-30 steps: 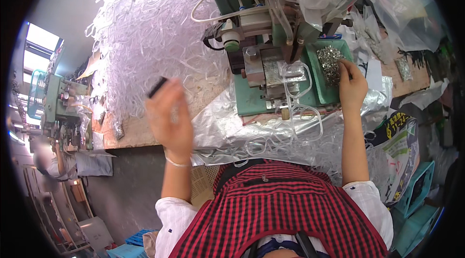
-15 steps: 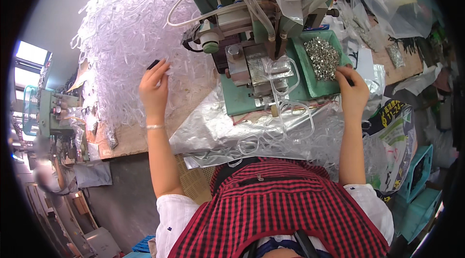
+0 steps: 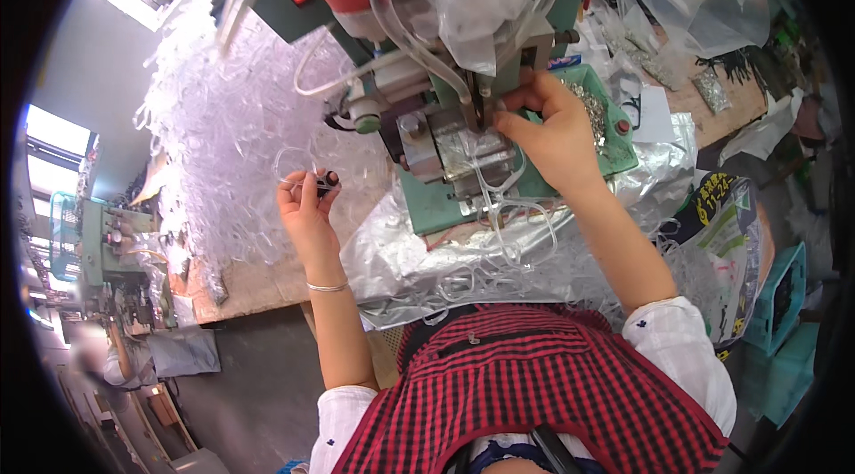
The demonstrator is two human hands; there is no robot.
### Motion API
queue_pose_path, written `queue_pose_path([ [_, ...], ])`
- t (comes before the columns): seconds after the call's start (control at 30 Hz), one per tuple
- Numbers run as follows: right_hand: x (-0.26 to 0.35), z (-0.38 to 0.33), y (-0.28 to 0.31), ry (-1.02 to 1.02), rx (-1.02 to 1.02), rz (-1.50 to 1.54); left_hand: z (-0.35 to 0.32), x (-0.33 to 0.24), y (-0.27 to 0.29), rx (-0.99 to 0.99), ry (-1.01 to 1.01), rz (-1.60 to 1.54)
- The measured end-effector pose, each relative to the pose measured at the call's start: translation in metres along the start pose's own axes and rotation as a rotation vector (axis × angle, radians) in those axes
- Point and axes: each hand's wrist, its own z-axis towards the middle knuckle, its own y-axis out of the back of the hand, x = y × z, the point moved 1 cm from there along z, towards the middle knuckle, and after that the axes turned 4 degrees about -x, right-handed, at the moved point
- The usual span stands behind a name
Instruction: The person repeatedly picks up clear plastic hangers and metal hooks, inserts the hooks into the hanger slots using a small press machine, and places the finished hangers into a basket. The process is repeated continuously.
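On the bench (image 3: 258, 289) sits a big pile (image 3: 240, 118) of clear loops. The left hand (image 3: 309, 216) pinches one loop (image 3: 277, 161) by the pile. The right hand (image 3: 559, 137) is at the machine (image 3: 401, 80); I cannot tell if it holds anything.

Head-worn fisheye looks down at the workbench (image 3: 265, 283).

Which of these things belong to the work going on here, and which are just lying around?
Seemingly in use:
- left hand, a clear loop at its fingers
- right hand, by the green machine
- green tray with small metal parts

Seemingly just lying about:
- white paper
- small packet
- turquoise crates
- printed bag
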Motion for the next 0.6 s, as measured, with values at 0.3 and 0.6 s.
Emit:
queue_pose_path([
  [0.3, -0.004, -0.015, -0.009, -0.108, 0.004, 0.373, -0.053, -0.1, -0.09, 0.378, -0.56, -0.083],
  [0.6, -0.012, -0.022, -0.024, -0.086, -0.046, 0.613, -0.045, -0.103, -0.128, 0.445, -0.608, -0.145],
])
